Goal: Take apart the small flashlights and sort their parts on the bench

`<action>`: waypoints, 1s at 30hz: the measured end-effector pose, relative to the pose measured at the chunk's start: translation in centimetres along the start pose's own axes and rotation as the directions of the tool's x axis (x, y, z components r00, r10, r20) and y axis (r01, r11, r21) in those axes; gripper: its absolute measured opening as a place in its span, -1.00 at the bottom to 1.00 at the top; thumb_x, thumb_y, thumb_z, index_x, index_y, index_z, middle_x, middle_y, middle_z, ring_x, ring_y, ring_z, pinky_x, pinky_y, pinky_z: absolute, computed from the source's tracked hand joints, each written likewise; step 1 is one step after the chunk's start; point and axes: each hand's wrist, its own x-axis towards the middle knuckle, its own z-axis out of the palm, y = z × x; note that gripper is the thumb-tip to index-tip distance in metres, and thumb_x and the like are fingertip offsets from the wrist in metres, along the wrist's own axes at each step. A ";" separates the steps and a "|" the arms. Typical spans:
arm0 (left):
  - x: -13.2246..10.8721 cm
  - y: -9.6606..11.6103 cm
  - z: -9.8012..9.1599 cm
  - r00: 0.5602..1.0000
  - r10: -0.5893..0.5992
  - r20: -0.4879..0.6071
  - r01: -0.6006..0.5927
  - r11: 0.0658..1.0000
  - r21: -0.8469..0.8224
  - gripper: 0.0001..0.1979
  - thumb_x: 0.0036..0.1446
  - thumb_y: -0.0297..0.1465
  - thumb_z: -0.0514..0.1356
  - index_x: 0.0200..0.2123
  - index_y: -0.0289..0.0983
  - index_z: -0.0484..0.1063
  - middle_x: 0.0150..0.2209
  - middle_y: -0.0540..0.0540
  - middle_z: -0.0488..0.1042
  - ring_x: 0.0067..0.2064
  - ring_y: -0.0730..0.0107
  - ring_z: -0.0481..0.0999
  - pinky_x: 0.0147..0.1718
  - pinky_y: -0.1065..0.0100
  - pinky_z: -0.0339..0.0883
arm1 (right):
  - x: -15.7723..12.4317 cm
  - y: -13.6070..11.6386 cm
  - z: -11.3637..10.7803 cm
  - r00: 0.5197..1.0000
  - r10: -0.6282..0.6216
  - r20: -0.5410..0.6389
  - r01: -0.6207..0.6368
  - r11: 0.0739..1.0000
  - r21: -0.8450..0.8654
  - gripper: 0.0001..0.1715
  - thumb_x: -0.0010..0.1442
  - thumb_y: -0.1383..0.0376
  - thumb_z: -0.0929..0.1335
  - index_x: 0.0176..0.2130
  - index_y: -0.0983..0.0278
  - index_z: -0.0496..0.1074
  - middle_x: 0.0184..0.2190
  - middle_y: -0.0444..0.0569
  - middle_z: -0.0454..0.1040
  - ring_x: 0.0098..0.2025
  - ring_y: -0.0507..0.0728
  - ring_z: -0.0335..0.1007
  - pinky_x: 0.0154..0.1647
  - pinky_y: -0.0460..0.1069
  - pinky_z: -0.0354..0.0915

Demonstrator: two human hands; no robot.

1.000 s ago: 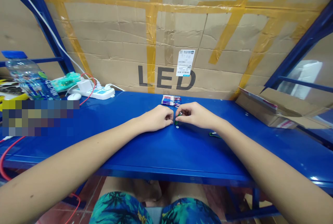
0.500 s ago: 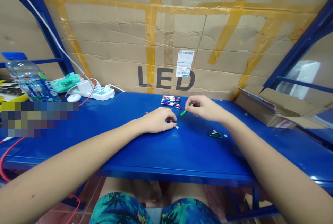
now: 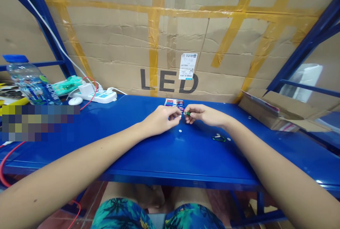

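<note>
Green piece (image 3: 187,113): a short, slim cylinder with a pale tip, held just above the table (image 3: 159,151), between the two hands and in front of a row of similar pieces (image 3: 174,102).

Right hand (image 3: 204,115): fingers (image 3: 193,116) clenched round the green body, covering most of it.
Left hand (image 3: 162,119): fingertips (image 3: 174,116) pinched at the pale tip.

Handling (judgement): light, rigid, smooth-skinned, so probably slippery. It is small enough to roll or skid if it drops onto the glossy table. Best hold is a fingertip pinch across the barrel, well back from the tip. It does not look fragile.

On the table nearby:
- a white disc (image 3: 180,130) lies just below the hands
- a green clip (image 3: 218,138) lies near the right wrist
- an open cardboard box (image 3: 268,110) sits far right
- a power strip (image 3: 95,96) and water bottle (image 3: 29,82) sit far left

Not resolved:
- whether the pale tip is part of the piece or a separate cap
- the count and markings of the pieces in the row, which the hands partly hide
- the box's contents
- a pixelated block at the left, which hides what lies there
</note>
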 end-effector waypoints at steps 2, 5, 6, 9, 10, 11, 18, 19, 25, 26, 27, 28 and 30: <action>0.0 0.3 0.1 0.993 0.047 -0.105 -0.047 0.999 0.007 -0.87 0.19 -0.43 0.19 -0.21 -0.28 0.52 -0.35 -0.03 0.60 -0.35 0.46 0.56 -0.31 0.44 0.42 | -0.1 -0.2 0.2 0.999 -0.037 0.031 0.035 0.998 0.059 -0.90 0.21 0.33 0.33 -0.21 0.27 0.36 -0.32 -0.06 0.49 -0.24 0.08 0.45 -0.15 0.03 0.38; 0.0 0.6 0.3 0.979 0.117 -0.168 -0.111 0.993 0.046 -0.86 0.22 -0.42 0.19 -0.18 -0.29 0.52 -0.36 -0.03 0.61 -0.35 0.47 0.56 -0.33 0.45 0.42 | -0.1 -0.6 0.5 0.996 -0.064 0.064 0.058 0.994 0.094 -0.87 0.21 0.30 0.36 -0.20 0.28 0.36 -0.30 -0.05 0.49 -0.22 0.08 0.45 -0.15 0.04 0.38; 0.0 0.7 0.3 0.973 0.149 -0.174 -0.141 0.988 0.062 -0.86 0.22 -0.43 0.19 -0.17 -0.29 0.52 -0.35 -0.03 0.61 -0.34 0.47 0.57 -0.32 0.46 0.42 | -0.1 -0.6 0.6 0.995 -0.072 0.075 0.064 0.993 0.102 -0.86 0.21 0.30 0.36 -0.20 0.29 0.36 -0.30 -0.05 0.50 -0.22 0.09 0.45 -0.14 0.04 0.39; 0.0 0.7 0.3 0.954 0.246 -0.173 -0.231 0.968 0.102 -0.88 0.23 -0.47 0.20 -0.18 -0.31 0.51 -0.34 -0.04 0.61 -0.31 0.47 0.58 -0.29 0.46 0.42 | -0.1 -0.8 0.9 0.992 -0.091 0.093 0.078 0.989 0.125 -0.85 0.21 0.28 0.38 -0.21 0.29 0.37 -0.30 -0.05 0.50 -0.22 0.09 0.46 -0.13 0.05 0.39; 0.0 0.7 0.3 0.949 0.266 -0.169 -0.250 0.962 0.110 -0.88 0.23 -0.48 0.20 -0.18 -0.31 0.51 -0.33 -0.04 0.61 -0.30 0.46 0.58 -0.27 0.45 0.41 | -0.1 -0.9 1.0 0.991 -0.094 0.096 0.081 0.988 0.131 -0.85 0.20 0.29 0.38 -0.22 0.29 0.37 -0.30 -0.05 0.49 -0.22 0.09 0.46 -0.13 0.05 0.39; 0.0 0.7 0.2 0.947 0.278 -0.161 -0.261 0.958 0.118 -0.88 0.24 -0.48 0.20 -0.18 -0.31 0.51 -0.33 -0.04 0.61 -0.30 0.46 0.58 -0.26 0.45 0.41 | 0.0 -0.9 1.0 0.991 -0.096 0.098 0.082 0.987 0.135 -0.86 0.20 0.29 0.38 -0.22 0.29 0.37 -0.30 -0.06 0.49 -0.23 0.08 0.46 -0.13 0.05 0.39; -0.2 0.8 0.1 0.968 0.237 -0.084 -0.225 0.965 0.136 -0.87 0.29 -0.42 0.14 -0.23 -0.25 0.50 -0.31 -0.03 0.60 -0.29 0.45 0.56 -0.25 0.42 0.40 | 0.1 -0.7 1.1 0.990 -0.096 0.103 0.080 0.986 0.144 -0.85 0.18 0.29 0.40 -0.23 0.28 0.37 -0.30 -0.08 0.49 -0.25 0.07 0.46 -0.13 0.04 0.40; -0.2 0.8 0.2 0.968 0.237 -0.083 -0.224 0.965 0.134 -0.87 0.29 -0.42 0.14 -0.23 -0.25 0.50 -0.32 -0.03 0.60 -0.30 0.45 0.56 -0.25 0.42 0.41 | 0.2 -0.6 1.2 0.990 -0.097 0.103 0.082 0.987 0.141 -0.85 0.18 0.29 0.40 -0.24 0.28 0.37 -0.30 -0.08 0.48 -0.25 0.07 0.45 -0.13 0.04 0.41; -0.1 0.8 0.2 0.965 0.247 -0.092 -0.235 0.964 0.126 -0.87 0.28 -0.43 0.14 -0.24 -0.26 0.50 -0.32 -0.03 0.60 -0.30 0.45 0.56 -0.25 0.42 0.41 | 0.1 -0.7 1.2 0.990 -0.105 0.098 0.090 0.986 0.141 -0.89 0.18 0.33 0.38 -0.25 0.29 0.37 -0.31 -0.09 0.48 -0.26 0.06 0.45 -0.15 0.03 0.40; -0.1 0.8 0.1 0.967 0.240 -0.088 -0.228 0.965 0.128 -0.87 0.29 -0.43 0.14 -0.24 -0.26 0.50 -0.32 -0.04 0.60 -0.30 0.44 0.56 -0.24 0.42 0.41 | 0.1 -0.7 1.2 0.990 -0.105 0.096 0.091 0.986 0.141 -0.90 0.18 0.34 0.38 -0.25 0.29 0.37 -0.31 -0.09 0.48 -0.26 0.06 0.45 -0.15 0.02 0.40; -0.1 0.8 0.1 0.968 0.236 -0.084 -0.224 0.966 0.129 -0.87 0.29 -0.42 0.14 -0.23 -0.26 0.51 -0.32 -0.04 0.60 -0.29 0.44 0.56 -0.24 0.41 0.41 | 0.1 -0.7 1.2 0.990 -0.105 0.095 0.091 0.986 0.141 -0.90 0.18 0.35 0.38 -0.25 0.29 0.37 -0.31 -0.09 0.48 -0.26 0.06 0.45 -0.15 0.02 0.40; -0.1 0.8 0.1 0.968 0.236 -0.082 -0.225 0.966 0.129 -0.87 0.29 -0.43 0.14 -0.24 -0.26 0.51 -0.32 -0.04 0.60 -0.29 0.44 0.57 -0.24 0.41 0.41 | 0.1 -0.7 1.2 0.990 -0.105 0.094 0.091 0.986 0.141 -0.90 0.17 0.35 0.38 -0.25 0.29 0.37 -0.31 -0.09 0.48 -0.26 0.06 0.45 -0.15 0.03 0.40; -0.2 0.8 0.2 0.964 0.251 -0.090 -0.239 0.963 0.125 -0.88 0.28 -0.44 0.15 -0.24 -0.26 0.51 -0.32 -0.04 0.60 -0.29 0.45 0.56 -0.24 0.42 0.41 | 0.2 -0.6 1.2 0.990 -0.107 0.092 0.093 0.986 0.142 -0.90 0.17 0.35 0.38 -0.25 0.29 0.37 -0.32 -0.09 0.48 -0.26 0.07 0.45 -0.15 0.03 0.40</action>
